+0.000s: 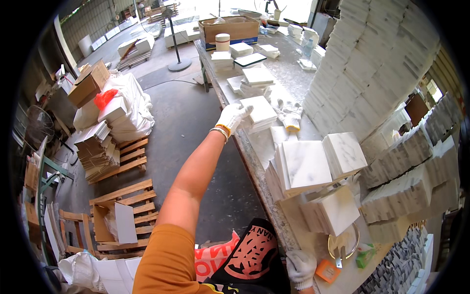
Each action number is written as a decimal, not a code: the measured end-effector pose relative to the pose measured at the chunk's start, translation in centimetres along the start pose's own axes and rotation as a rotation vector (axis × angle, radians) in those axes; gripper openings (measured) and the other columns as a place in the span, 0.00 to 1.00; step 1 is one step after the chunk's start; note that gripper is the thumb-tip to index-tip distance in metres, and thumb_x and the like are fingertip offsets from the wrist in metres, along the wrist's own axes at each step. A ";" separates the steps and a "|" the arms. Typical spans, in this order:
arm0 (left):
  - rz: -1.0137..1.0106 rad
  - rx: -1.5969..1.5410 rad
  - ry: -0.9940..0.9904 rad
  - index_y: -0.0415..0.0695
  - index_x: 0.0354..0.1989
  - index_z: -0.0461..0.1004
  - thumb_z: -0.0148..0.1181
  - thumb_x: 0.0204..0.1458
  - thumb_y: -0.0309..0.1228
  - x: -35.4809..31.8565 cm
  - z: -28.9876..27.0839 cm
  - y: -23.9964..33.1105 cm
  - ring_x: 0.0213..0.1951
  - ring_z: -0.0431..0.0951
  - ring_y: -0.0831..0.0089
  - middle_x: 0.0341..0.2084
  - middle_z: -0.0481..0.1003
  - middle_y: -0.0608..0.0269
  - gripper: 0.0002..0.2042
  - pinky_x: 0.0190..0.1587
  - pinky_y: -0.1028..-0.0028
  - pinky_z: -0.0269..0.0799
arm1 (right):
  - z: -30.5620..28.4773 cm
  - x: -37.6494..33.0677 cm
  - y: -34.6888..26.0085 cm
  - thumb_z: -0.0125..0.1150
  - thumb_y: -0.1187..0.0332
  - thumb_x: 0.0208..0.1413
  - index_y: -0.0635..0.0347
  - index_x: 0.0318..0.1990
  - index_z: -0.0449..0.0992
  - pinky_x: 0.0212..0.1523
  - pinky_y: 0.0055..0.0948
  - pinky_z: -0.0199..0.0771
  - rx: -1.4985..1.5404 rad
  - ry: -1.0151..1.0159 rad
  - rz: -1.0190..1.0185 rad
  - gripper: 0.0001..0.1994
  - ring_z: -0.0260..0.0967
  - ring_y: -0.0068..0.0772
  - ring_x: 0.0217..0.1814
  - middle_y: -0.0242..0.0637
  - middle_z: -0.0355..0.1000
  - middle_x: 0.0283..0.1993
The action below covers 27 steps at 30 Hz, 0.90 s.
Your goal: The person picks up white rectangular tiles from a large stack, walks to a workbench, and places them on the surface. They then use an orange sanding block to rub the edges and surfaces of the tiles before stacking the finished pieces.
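Note:
My left hand (234, 116), in a white glove, reaches far forward and grips the left edge of the top white tile on a small stack (261, 113) at the bench's left rim. My right hand (300, 268), also gloved, rests with curled fingers on the near edge of the stone bench (254, 161) and holds nothing I can see. Between the two hands stand stacks of white marble tiles (307, 165), one further right (345, 153) and one nearer (334, 210). A spare pair of white gloves (290, 115) lies just right of the gripped stack.
A tall wall of stacked tiles (372, 73) lines the bench's right side. More tile stacks (257, 76), a cardboard box (229, 28) and a roll (223, 42) sit further back. A tape ring (342, 243) lies by my right hand. Wooden pallets (125, 159) and a fan stand (178, 62) occupy the floor on the left.

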<state>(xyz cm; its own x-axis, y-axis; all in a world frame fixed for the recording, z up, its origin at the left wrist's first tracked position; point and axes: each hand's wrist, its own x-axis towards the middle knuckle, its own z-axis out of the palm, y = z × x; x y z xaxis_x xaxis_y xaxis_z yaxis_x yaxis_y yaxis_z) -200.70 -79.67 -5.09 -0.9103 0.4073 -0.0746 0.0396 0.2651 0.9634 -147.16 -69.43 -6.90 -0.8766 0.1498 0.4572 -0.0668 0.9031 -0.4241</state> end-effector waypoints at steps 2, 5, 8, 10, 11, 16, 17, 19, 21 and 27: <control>0.041 0.463 0.079 0.42 0.38 0.81 0.66 0.49 0.60 0.5 -0.8 0.7 0.31 0.81 0.67 0.26 0.81 0.59 0.28 0.38 0.69 0.74 | -0.2 0.3 -0.1 0.67 0.78 0.38 0.55 0.31 0.82 0.34 0.38 0.76 0.013 -0.020 0.018 0.10 0.76 0.41 0.32 0.35 0.78 0.34; 0.057 0.588 0.212 0.42 0.36 0.81 0.62 0.48 0.64 -0.7 -1.5 1.9 0.32 0.82 0.62 0.26 0.81 0.56 0.31 0.41 0.65 0.75 | 0.1 0.1 0.1 0.67 0.77 0.37 0.55 0.31 0.81 0.34 0.38 0.76 0.023 0.008 0.007 0.10 0.76 0.41 0.32 0.35 0.78 0.33; 0.094 0.554 0.217 0.43 0.44 0.79 0.63 0.47 0.63 -2.0 -2.4 1.0 0.44 0.81 0.57 0.37 0.82 0.52 0.32 0.49 0.63 0.73 | -0.1 0.2 0.0 0.67 0.77 0.37 0.55 0.31 0.81 0.34 0.38 0.76 0.015 -0.001 0.019 0.10 0.76 0.41 0.31 0.35 0.78 0.33; 0.085 0.494 0.096 0.41 0.59 0.71 0.67 0.43 0.62 -2.7 -3.2 0.6 0.56 0.76 0.56 0.54 0.76 0.47 0.42 0.58 0.64 0.70 | -0.1 0.2 0.1 0.67 0.77 0.37 0.55 0.31 0.81 0.34 0.38 0.76 0.025 -0.004 0.018 0.10 0.76 0.41 0.31 0.35 0.78 0.33; 0.157 0.511 0.105 0.40 0.63 0.66 0.68 0.42 0.62 -2.9 -3.2 0.0 0.59 0.73 0.55 0.58 0.72 0.46 0.46 0.61 0.64 0.67 | -0.1 0.3 0.1 0.68 0.77 0.37 0.55 0.31 0.81 0.34 0.38 0.76 0.031 -0.007 0.017 0.10 0.76 0.40 0.31 0.35 0.78 0.33; 0.298 0.565 0.030 0.35 0.73 0.49 0.77 0.32 0.57 -1.9 -1.6 -0.4 0.71 0.58 0.54 0.70 0.56 0.42 0.62 0.71 0.67 0.55 | -0.4 0.9 -0.5 0.68 0.77 0.37 0.54 0.32 0.81 0.35 0.38 0.76 0.016 0.000 0.014 0.11 0.76 0.40 0.31 0.35 0.78 0.33; 0.322 0.586 0.023 0.35 0.72 0.50 0.78 0.32 0.57 -1.4 -1.1 -0.2 0.71 0.58 0.54 0.70 0.57 0.42 0.62 0.71 0.67 0.55 | -0.5 1.0 -0.5 0.68 0.77 0.36 0.54 0.32 0.81 0.35 0.38 0.76 0.011 0.003 0.008 0.11 0.76 0.40 0.31 0.35 0.78 0.33; 0.280 0.554 0.018 0.35 0.72 0.51 0.79 0.30 0.54 -0.7 -0.4 0.2 0.70 0.59 0.54 0.70 0.58 0.43 0.62 0.71 0.66 0.56 | -0.2 0.5 -0.3 0.68 0.78 0.36 0.54 0.32 0.81 0.34 0.38 0.76 0.027 0.021 0.004 0.11 0.76 0.40 0.31 0.35 0.78 0.33; 0.269 0.542 0.021 0.35 0.72 0.52 0.79 0.29 0.52 -0.5 0.5 0.6 0.70 0.60 0.55 0.69 0.59 0.43 0.61 0.71 0.66 0.56 | 0.1 0.1 0.0 0.68 0.78 0.36 0.54 0.32 0.81 0.34 0.38 0.76 0.017 0.034 0.005 0.11 0.76 0.40 0.31 0.35 0.78 0.32; 0.341 0.535 0.046 0.34 0.72 0.51 0.80 0.30 0.51 0.4 0.8 -0.4 0.70 0.60 0.55 0.69 0.59 0.42 0.61 0.71 0.67 0.56 | -0.2 0.2 0.0 0.67 0.79 0.38 0.53 0.32 0.82 0.32 0.37 0.76 0.012 0.002 0.016 0.11 0.76 0.40 0.31 0.34 0.78 0.31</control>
<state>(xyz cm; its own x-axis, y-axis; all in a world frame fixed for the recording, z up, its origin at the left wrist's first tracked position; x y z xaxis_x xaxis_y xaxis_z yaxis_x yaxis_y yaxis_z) -200.69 -78.89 -5.69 -0.8262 0.5115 0.2363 0.5203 0.5318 0.6681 -147.19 -69.35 -6.66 -0.8766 0.1653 0.4519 -0.0585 0.8956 -0.4410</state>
